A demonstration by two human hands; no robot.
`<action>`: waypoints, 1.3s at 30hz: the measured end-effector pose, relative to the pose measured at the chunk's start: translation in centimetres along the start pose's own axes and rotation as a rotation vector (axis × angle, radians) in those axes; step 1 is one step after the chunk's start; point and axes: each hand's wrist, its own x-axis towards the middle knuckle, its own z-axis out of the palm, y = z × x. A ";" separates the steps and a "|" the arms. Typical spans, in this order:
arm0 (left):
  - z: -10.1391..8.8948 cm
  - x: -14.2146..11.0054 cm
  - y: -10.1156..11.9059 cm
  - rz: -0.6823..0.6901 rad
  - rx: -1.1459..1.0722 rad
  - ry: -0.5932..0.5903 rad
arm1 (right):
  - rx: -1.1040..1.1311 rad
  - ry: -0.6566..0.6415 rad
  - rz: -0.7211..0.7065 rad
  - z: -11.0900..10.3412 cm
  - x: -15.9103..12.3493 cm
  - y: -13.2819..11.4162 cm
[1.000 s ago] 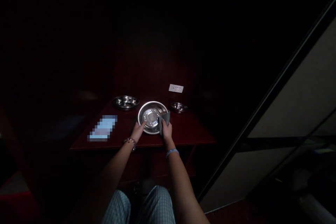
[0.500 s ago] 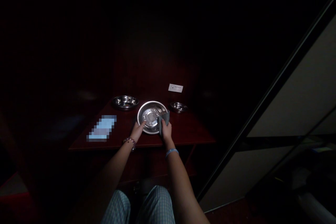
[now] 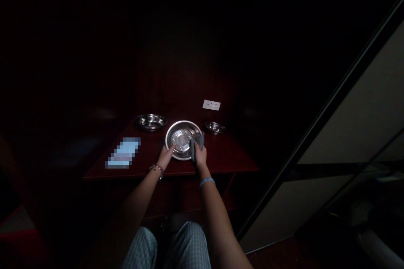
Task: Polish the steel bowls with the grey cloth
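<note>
A shiny metal bowl (image 3: 182,139) is tilted toward me above the dark red table (image 3: 227,155). My left hand (image 3: 166,157) grips its lower left rim, with the thumb inside. On the right side, my right hand (image 3: 200,155) is closed on a grey cloth (image 3: 197,141) folded over the bowl's rim, pinching cloth and rim together. The fingers of both hands behind the bowl are hidden. Behind it, a wide metal bowl (image 3: 150,122) sits at the back left of the table and a smaller metal bowl (image 3: 215,128) at the back right.
A pixelated bright rectangle (image 3: 123,153) lies on the table's left part. On the wall behind is a white socket plate (image 3: 211,105). My knees (image 3: 186,246) are below the table's front edge. Pale panels with a dark frame (image 3: 315,134) slant along the right.
</note>
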 end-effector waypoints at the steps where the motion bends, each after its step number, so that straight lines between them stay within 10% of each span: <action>1: 0.0 0.0 0.0 -0.002 0.000 0.006 | -0.003 -0.003 -0.001 0.0 0.0 0.0; 39: 0.0 0.2 -0.3 0.012 -0.027 0.007 | -0.004 -0.014 -0.003 -0.1 -0.1 0.0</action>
